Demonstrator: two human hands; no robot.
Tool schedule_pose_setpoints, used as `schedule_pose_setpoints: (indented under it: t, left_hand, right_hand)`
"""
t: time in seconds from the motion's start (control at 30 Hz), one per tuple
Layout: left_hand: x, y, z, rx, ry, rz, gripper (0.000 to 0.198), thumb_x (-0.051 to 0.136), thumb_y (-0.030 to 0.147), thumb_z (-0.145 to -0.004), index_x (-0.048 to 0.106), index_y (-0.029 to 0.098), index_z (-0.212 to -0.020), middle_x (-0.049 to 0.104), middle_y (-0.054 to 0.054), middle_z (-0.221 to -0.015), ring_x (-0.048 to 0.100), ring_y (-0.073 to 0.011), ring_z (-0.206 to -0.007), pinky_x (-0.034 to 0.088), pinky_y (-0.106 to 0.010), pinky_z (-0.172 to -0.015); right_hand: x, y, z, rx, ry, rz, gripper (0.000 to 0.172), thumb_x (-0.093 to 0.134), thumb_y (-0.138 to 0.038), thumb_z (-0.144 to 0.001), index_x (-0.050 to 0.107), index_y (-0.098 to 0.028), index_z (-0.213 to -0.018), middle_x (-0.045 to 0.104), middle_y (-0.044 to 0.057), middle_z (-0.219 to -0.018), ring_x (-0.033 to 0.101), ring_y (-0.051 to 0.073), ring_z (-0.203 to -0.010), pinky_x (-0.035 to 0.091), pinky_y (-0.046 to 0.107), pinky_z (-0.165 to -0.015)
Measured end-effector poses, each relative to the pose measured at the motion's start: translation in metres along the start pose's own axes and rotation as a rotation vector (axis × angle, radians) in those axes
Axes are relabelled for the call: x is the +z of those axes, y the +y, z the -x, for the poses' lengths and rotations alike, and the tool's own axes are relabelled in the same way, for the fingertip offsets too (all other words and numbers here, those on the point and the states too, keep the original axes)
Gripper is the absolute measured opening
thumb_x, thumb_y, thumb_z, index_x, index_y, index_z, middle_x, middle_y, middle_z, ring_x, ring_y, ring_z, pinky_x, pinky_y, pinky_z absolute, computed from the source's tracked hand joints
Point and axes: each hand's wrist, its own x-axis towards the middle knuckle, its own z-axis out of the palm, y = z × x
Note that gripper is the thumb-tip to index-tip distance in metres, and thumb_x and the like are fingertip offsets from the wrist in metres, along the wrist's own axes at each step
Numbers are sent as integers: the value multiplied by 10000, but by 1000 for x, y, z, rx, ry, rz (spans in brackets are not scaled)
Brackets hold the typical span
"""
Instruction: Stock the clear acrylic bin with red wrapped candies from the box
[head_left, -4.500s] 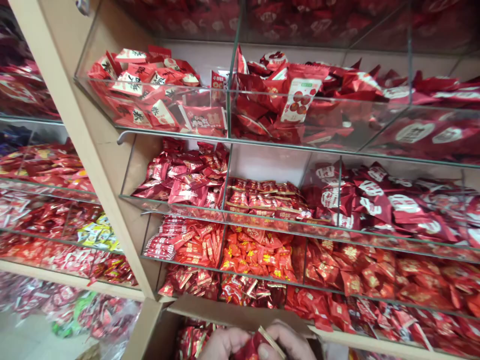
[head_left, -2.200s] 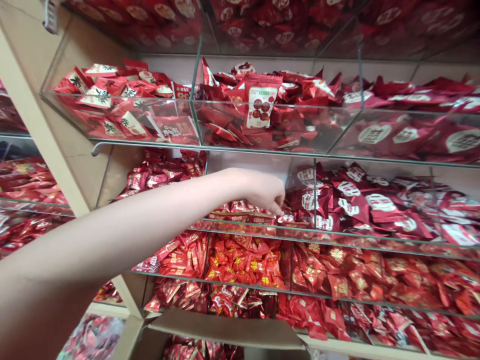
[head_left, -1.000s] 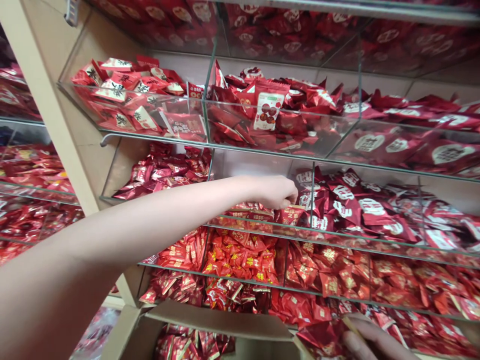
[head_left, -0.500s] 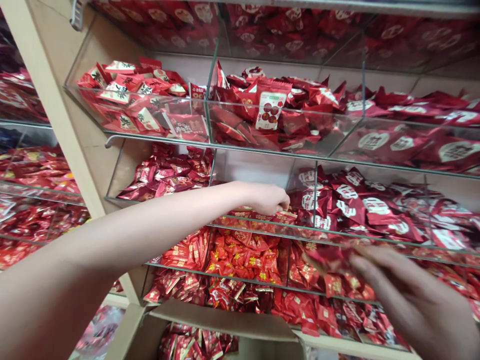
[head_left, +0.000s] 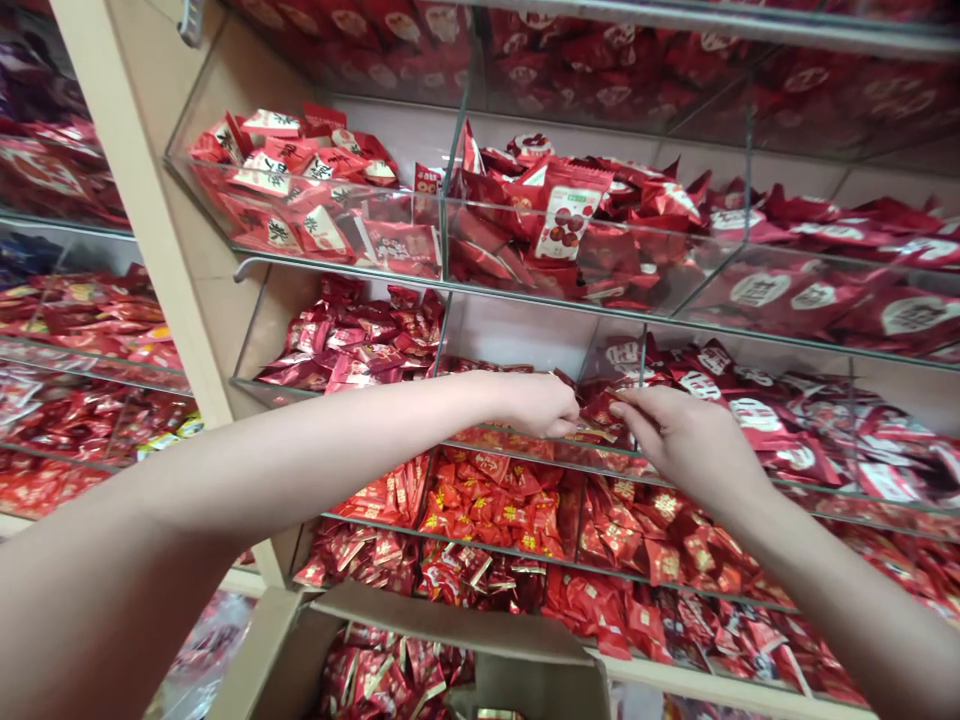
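My left hand (head_left: pixel 541 404) reaches into the middle shelf compartment with its fingers curled closed, just above the red packets there. Whatever those fingers grip is hidden. Close to its right, my right hand (head_left: pixel 686 437) pinches a small dark red snack packet (head_left: pixel 600 408) between thumb and fingertips. That packet is over the same compartment, whose shiny wrapped packets (head_left: pixel 487 436) show through the clear front. In front of the shelves, a cardboard box (head_left: pixel 457 622) stands with its flap up, and red and gold packets (head_left: pixel 394 672) lie inside it.
Clear dividers (head_left: pixel 642 390) separate the compartments. White-labelled packets (head_left: pixel 761 415) fill the bins to the right. A glass shelf (head_left: pixel 570 298) with a clear front runs above my hands. Orange-red packets (head_left: pixel 499 505) lie below. A wooden upright (head_left: pixel 142 210) stands at the left.
My right hand has moved up and left from the lower right, carrying the red packet into the compartment beside my left hand. My left hand stays nearly in place. The view has shifted slightly.
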Motion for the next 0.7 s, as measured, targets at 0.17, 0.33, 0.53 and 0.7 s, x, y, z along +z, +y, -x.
schedule_pose_setpoints:
  t: [0.17, 0.33, 0.53, 0.7]
  left_hand:
    - [3, -4, 4, 25, 22, -2, 229, 404, 183, -736, 599, 159, -618, 605, -23, -574, 364, -98, -449, 304, -232, -492]
    - [4, -7, 6, 23, 26, 6, 210, 406, 208, -727, 580, 171, -616, 584, -10, -564, 376, -98, -451, 309, -228, -485]
    - [7, -15, 7, 20, 26, 20, 217, 403, 239, -739, 584, 172, -640, 586, -9, -567, 399, -100, -455, 323, -225, -490]
    - [9, -16, 4, 26, 26, 52, 258, 396, 273, -772, 631, 168, -752, 639, -25, -663, 443, -102, -495, 330, -219, -508]
  right_hand:
    - [-1, 2, -7, -84, -182, 48, 243, 393, -259, -836, 625, -188, -814, 662, 40, -701, 588, 162, -600, 365, 250, -533]
    - [-1, 10, -19, -165, -245, 34, 245, 392, -245, -831, 632, -199, -845, 673, 45, -731, 594, 159, -646, 368, 246, -575]
    - [2, 16, -16, -190, -319, -1, 245, 391, -268, -834, 627, -203, -828, 670, 37, -718, 587, 150, -643, 356, 236, -579]
    - [-2, 11, -18, -157, -468, 46, 221, 388, -289, -835, 591, -206, -808, 649, 38, -674, 574, 154, -608, 326, 233, -550]
